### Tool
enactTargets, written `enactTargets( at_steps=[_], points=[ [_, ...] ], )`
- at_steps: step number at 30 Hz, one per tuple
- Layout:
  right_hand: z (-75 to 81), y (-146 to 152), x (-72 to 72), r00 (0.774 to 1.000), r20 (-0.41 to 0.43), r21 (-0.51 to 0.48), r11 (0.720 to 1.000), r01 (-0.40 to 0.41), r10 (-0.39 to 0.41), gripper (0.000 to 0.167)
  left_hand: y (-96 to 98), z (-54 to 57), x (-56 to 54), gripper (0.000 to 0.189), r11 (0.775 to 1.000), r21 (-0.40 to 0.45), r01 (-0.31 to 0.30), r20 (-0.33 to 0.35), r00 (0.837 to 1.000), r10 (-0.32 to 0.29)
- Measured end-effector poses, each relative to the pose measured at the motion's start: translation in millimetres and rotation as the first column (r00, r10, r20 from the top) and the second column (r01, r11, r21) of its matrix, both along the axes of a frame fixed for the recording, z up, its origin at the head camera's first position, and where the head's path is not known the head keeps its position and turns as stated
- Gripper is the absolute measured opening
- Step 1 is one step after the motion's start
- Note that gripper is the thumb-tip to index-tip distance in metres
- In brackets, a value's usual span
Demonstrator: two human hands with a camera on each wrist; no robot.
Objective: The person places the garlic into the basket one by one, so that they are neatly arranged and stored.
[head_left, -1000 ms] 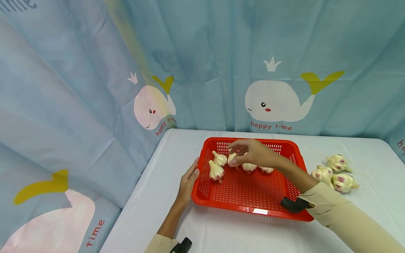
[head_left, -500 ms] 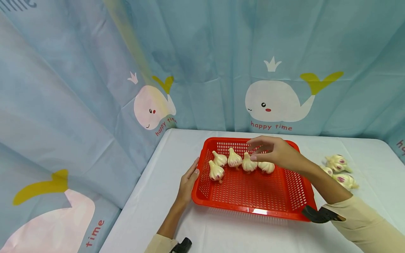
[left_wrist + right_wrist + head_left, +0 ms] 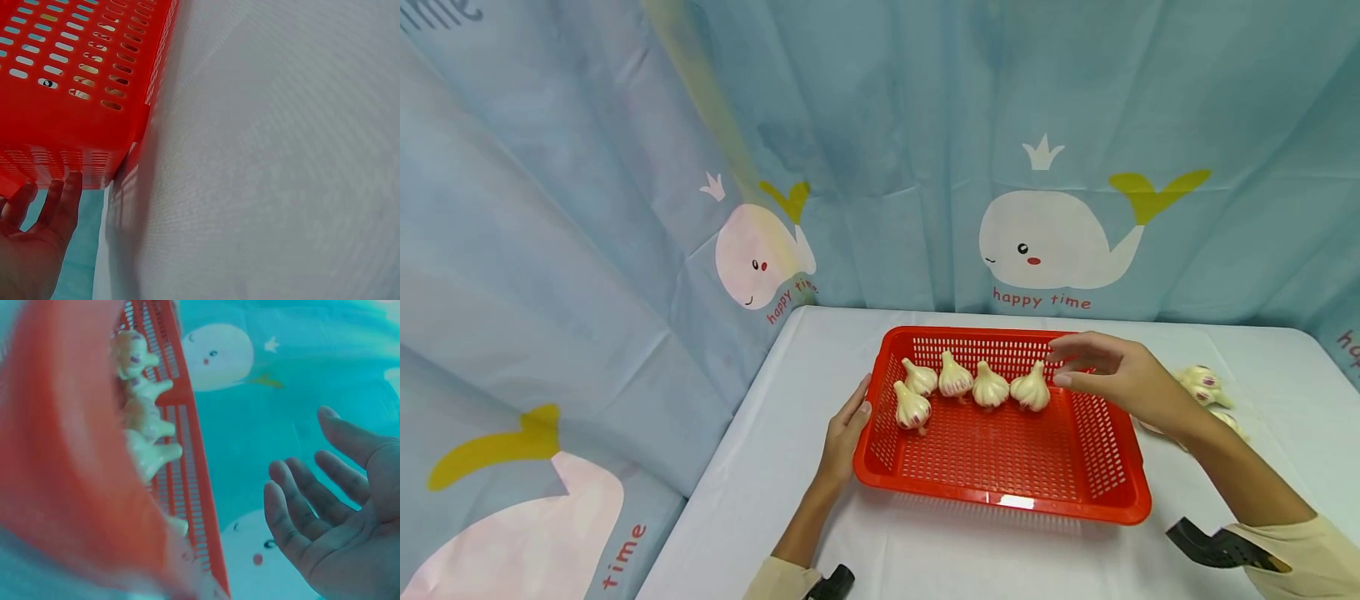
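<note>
Several garlic bulbs (image 3: 991, 387) stand with stems up along the back and left of a red plastic basket (image 3: 985, 492). My left hand (image 3: 842, 437) lies along the basket's left side, and its straight fingers touch the outer wall in the left wrist view. Over the basket's back right corner is my right hand (image 3: 1138, 383), its fingers loosely spread with nothing in them. It is just right of the last garlic bulb (image 3: 1031, 388) in the row. In the right wrist view, the right palm (image 3: 350, 544) is bare.
More garlic bulbs (image 3: 1204, 386) lie on the white tablecloth (image 3: 760, 492) to the right of the basket, partly hidden by the right hand and arm. A blue curtain (image 3: 880, 242) printed with whales hangs behind and to the left of the table.
My right hand has moved to the right, from above the garlic bulbs to the basket's back right corner, uncovering the row. The left hand and basket have stayed in place.
</note>
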State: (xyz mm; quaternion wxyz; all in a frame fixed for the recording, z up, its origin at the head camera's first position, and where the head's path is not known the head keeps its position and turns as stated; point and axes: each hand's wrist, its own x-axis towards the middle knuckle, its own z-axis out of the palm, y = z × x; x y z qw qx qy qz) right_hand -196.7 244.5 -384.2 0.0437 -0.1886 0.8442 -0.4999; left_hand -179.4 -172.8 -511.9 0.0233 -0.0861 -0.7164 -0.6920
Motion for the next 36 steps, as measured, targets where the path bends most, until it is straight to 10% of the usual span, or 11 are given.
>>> enactTargets(
  at_steps=[19,36],
  points=[
    [-46.8,85,21.7,0.972,-0.006,0.061,0.970,0.236,-0.236,0.051,0.3,-0.9,0.9,0.054,1.000,-0.010,0.001,-0.001,1.000,-0.001],
    [-77.0,136,37.0,0.884,-0.015,0.126,0.876,0.465,-0.467,0.056,0.5,0.7,0.7,0.054,1.000,-0.018,-0.005,0.010,1.000,0.006]
  ],
)
